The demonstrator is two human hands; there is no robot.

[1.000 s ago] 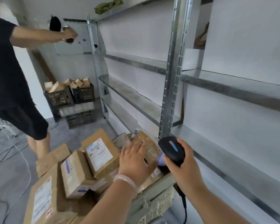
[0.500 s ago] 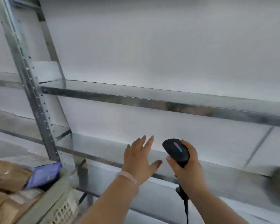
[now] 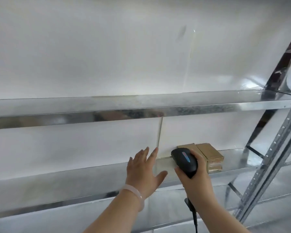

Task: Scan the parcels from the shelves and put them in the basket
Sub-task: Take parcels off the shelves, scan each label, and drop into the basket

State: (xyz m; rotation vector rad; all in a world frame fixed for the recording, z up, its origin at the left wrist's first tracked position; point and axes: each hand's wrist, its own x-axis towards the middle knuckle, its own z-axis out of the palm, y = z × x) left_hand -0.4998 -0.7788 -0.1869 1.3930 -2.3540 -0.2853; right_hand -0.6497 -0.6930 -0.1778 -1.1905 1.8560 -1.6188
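Galvanised steel is filling most of the head view. We are facing a long silver metal shelf board (image 3: 74, 185) running across the lower half, with a second silver shelf board (image 3: 107, 106) crossing above it. Both are standing against a plain white wall (image 3: 107, 47). A perforated silver upright post (image 3: 274, 163) is slanting across the frame at 3 o'clock.

We are reaching our left hand (image 3: 144, 172) out over the lower board, at about 6 o'clock of centre. It is palm down with fingers straight and spread, gripping nothing, and a pale translucent bangle (image 3: 134, 195) is sitting on its wrist.

At 3 o'clock of it, our right hand (image 3: 194, 180) is wrapping its fingers round a black handheld barcode scanner with a blue strip (image 3: 185, 161). The scanner's head is pointing toward the wall, and a black cable (image 3: 194, 217) is hanging from the grip toward 6 o'clock.

Flat brown cardboard parcels (image 3: 210, 153) are lying on the lower board against the wall, at 2 o'clock of the scanner. The scanner and our right hand are partly hiding them. The left hand is hovering apart from the parcels, and we cannot tell whether the right hand is touching them.
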